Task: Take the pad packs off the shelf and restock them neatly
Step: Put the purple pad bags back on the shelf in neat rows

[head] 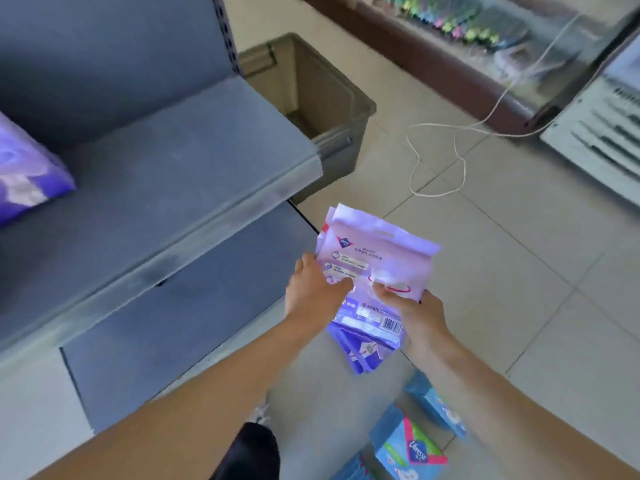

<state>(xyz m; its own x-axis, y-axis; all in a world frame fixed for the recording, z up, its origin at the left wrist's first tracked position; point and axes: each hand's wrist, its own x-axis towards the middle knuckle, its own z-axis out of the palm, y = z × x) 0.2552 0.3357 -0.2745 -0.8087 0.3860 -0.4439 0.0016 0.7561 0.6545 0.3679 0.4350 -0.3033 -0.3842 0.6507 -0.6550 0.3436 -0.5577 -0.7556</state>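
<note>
I hold a bundle of purple pad packs (377, 258) flat in front of me, above the tiled floor beside the grey shelf (166, 188). My left hand (311, 292) grips the bundle's left edge with the thumb on top. Gripping its near right corner by the barcode is my right hand (412, 313). More purple packs (360, 351) lie on the floor just under the bundle. One purple pack (24, 171) sits on the shelf at the far left. Blue pad packs (408, 445) stand on the floor by my right forearm.
A brown plastic crate (349, 109) stands open on the floor behind the shelf's right end. A white cord (433, 157) loops across the tiles. A dark display counter (450, 64) and a white louvred unit (595, 140) line the far right. A lower grey shelf (194, 306) juts out below.
</note>
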